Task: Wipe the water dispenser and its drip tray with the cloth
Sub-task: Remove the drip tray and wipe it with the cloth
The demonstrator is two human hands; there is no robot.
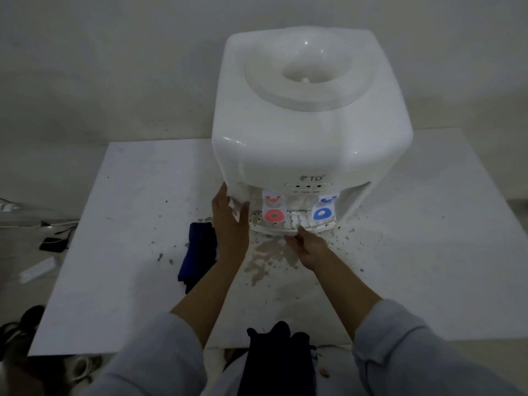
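Note:
A white table-top water dispenser (308, 124) stands on a white board (128, 224), with a red tap (273, 214) and a blue tap (322, 214) above its white drip tray (271, 228). My left hand (230, 224) lies flat against the dispenser's lower left front corner, fingers straight. My right hand (310, 247) pinches the front edge of the drip tray, thumb on top. A dark blue cloth (197, 252) lies on the board just left of my left forearm, held by neither hand.
Brown stains and specks spatter the board in front of the dispenser. A dark garment (274, 358) hangs at the board's near edge. Cables and a black device (53, 242) lie on the floor at left. A pale wall rises right behind the dispenser.

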